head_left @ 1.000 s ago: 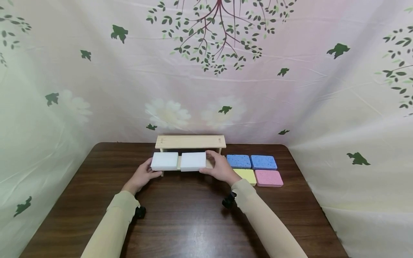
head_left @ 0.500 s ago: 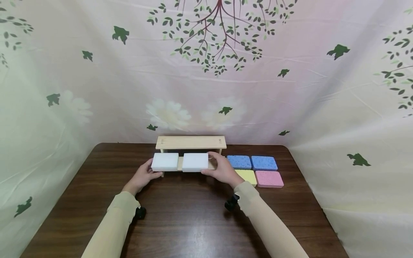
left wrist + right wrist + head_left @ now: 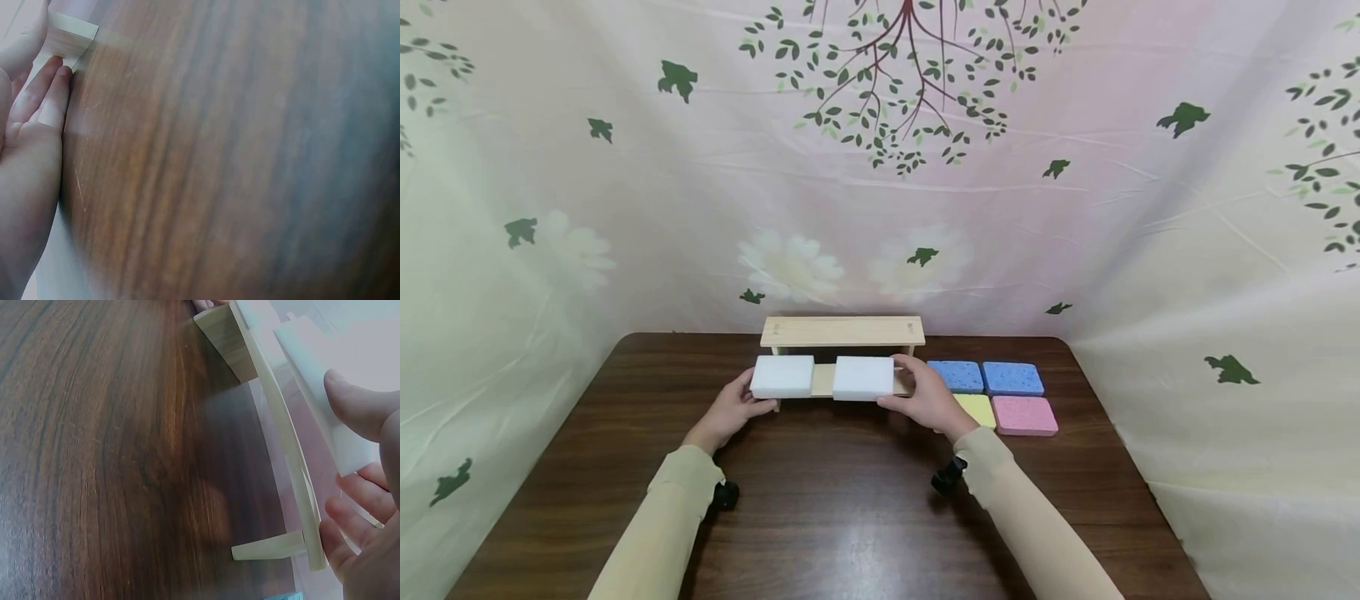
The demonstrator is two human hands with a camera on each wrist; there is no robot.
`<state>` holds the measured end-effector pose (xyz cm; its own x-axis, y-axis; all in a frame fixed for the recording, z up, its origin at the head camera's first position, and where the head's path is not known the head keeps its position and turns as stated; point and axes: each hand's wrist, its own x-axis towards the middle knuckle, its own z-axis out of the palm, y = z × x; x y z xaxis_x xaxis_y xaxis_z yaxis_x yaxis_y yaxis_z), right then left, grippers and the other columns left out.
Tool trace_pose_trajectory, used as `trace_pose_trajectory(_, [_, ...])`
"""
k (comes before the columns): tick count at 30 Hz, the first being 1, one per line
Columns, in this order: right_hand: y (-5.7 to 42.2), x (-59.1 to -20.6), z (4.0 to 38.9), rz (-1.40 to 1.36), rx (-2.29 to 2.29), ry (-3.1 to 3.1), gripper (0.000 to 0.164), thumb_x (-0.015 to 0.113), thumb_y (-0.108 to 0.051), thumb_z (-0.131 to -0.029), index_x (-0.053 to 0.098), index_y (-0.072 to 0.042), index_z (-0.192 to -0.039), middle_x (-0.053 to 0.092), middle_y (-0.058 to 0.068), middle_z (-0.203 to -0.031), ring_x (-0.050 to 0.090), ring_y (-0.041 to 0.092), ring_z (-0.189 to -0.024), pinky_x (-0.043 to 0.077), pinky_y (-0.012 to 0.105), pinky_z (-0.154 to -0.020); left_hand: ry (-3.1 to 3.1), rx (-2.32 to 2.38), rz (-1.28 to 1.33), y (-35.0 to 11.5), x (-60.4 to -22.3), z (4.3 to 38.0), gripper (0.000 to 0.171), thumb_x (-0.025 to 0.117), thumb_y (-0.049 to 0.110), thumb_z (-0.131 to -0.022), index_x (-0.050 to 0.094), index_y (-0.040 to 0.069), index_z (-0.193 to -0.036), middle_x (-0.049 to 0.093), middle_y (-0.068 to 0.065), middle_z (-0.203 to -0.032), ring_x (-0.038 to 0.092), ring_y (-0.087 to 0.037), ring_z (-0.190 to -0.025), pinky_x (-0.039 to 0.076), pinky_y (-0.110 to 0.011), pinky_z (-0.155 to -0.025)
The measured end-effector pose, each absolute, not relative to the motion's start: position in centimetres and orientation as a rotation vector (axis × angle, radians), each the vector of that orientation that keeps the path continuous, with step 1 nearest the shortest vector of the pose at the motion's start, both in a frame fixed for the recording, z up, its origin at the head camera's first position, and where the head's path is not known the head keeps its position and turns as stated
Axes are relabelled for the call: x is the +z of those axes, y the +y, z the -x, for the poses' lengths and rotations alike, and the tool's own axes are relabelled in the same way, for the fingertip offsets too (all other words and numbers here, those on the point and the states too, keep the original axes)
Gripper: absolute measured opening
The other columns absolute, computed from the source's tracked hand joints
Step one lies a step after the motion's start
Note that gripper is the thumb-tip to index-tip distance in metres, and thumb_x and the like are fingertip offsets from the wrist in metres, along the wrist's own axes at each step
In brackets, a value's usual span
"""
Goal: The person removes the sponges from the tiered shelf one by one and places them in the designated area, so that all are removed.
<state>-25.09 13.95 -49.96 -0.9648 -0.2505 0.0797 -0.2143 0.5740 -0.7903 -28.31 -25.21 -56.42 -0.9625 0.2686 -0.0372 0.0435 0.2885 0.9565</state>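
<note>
A low wooden shelf (image 3: 823, 380) carries two white sponges, with a gap of bare board between them. At the left sponge (image 3: 782, 377), my left hand (image 3: 727, 412) grips the left end, thumb in front. In the left wrist view its lower fingers (image 3: 53, 94) lie near a wooden leg; the sponge cannot be made out there. My right hand (image 3: 927, 398) pinches the right sponge (image 3: 863, 378) at its right end. The right wrist view shows the thumb on that sponge (image 3: 319, 394), which looks slightly raised off the board, with other fingers below.
Behind is a higher wooden shelf board (image 3: 842, 331), close to the printed cloth wall (image 3: 850, 200). Right of the shelf lie two blue sponges (image 3: 1013, 378), a yellow sponge (image 3: 976, 410) partly behind my right hand, and a pink sponge (image 3: 1025, 415) on the brown table (image 3: 835, 500).
My right hand has moved right with the right white sponge, widening the gap between the two white sponges. The left hand and its sponge stay where they were.
</note>
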Motion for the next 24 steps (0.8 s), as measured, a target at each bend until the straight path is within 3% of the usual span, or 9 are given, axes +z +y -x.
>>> trace_pose_trajectory(17, [15.7, -50.0, 24.6, 0.430, -1.313, 2.813, 0.089, 0.090, -0.037, -0.086, 0.045, -0.013, -0.159, 0.060, 0.008, -0.145, 0.063, 0.030, -0.122, 0.054, 0.055, -0.099, 2.368, 1.737, -0.279, -25.1, -56.3, 28.3, 0.087, 0.081, 0.011, -0.094, 0.030, 0.004, -0.164, 0.046, -0.026, -0.157, 0.049, -0.038, -0.142, 0.048, -0.025, -0.104])
trace_pose_trajectory(24, [16.5, -50.1, 24.2, 0.414, -1.313, 2.829, 0.088, 0.090, -0.038, -0.085, 0.046, -0.014, -0.157, 0.058, 0.005, -0.146, 0.062, 0.030, -0.118, 0.057, 0.048, -0.090, 2.350, 1.759, -0.289, -25.1, -56.2, 28.3, 0.087, 0.080, 0.009, -0.094, 0.028, 0.003, -0.164, 0.046, -0.027, -0.157, 0.048, -0.039, -0.143, 0.047, -0.026, -0.105])
